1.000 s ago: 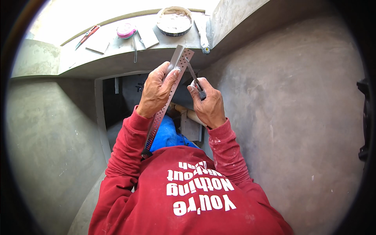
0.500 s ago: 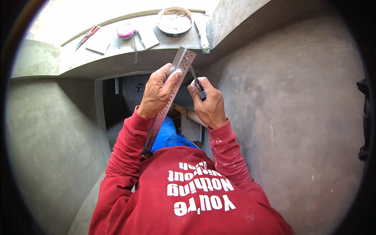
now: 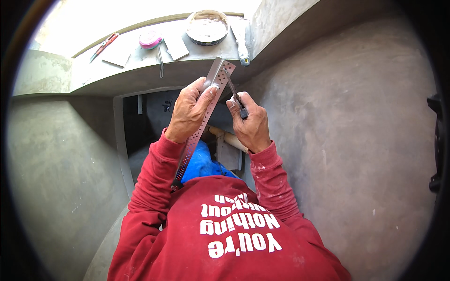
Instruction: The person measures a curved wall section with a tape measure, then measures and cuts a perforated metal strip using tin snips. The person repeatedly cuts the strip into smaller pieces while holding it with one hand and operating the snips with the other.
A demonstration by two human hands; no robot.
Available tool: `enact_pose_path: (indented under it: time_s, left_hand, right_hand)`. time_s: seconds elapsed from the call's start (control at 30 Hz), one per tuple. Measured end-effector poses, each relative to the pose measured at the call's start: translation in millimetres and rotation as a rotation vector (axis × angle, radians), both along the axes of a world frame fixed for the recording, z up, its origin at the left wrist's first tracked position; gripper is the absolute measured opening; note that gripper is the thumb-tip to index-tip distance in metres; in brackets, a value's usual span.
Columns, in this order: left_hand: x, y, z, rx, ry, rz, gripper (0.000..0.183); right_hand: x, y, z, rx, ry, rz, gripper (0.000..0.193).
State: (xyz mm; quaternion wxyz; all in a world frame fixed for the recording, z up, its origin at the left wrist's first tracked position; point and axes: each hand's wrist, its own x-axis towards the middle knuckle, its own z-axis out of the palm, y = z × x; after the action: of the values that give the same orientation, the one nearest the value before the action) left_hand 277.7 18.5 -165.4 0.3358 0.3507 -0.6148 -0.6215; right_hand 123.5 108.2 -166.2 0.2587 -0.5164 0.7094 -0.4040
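Observation:
My left hand (image 3: 189, 108) is closed round a perforated metal corner bead (image 3: 200, 122), with the thumb pressed on its holed flange. The bead slants from its raised far end down to my waist. In my right hand (image 3: 251, 122) is a slim knife-like tool (image 3: 231, 87) with a thin metal blade and a dark block at its near end; the fingers partly hide it. Its tip meets or overlaps the holed flange near the bead's far end; I cannot tell whether it touches.
Ahead, a ledge (image 3: 136, 68) carries a round tub of pale paste (image 3: 207, 29), a putty knife (image 3: 242, 44), a pink tape measure (image 3: 150, 40), a red-handled tool (image 3: 104, 47) and two pale flat pieces. Grey plastered walls (image 3: 347, 140) stand on both sides. Below lies a dark opening (image 3: 140, 114).
Both hands keep their grips and stay nearly in place. The tool's tip remains by the bead's far end. My view has shifted only slightly.

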Motion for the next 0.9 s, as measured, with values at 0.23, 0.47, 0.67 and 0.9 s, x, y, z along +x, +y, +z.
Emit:
enact_pose_path:
  time_s: [0.23, 0.47, 0.67, 0.9]
  left_hand:
    - [-3.7, 5.9, -2.6, -0.027, 0.040, 0.021, 0.021]
    - [-2.5, 5.8, -1.3, 0.024, 0.046, -0.013, 0.026]
    - [-3.6, -1.7, 3.6, 0.206, 0.197, -0.076, 0.027]
    - [-0.4, -3.2, 2.4, 0.153, 0.152, -0.030, 0.023]
  right_hand:
    - [0.5, -1.1, 1.3, -0.027, 0.013, 0.001, 0.020]
    - [-1.9, 0.1, 0.1, 0.004, 0.016, -0.007, 0.019]
    - [-1.2, 0.0, -0.2, -0.008, 0.004, -0.013, 0.019]
    - [-1.9, 0.3, 5.1, 0.009, 0.018, 0.010, 0.019]
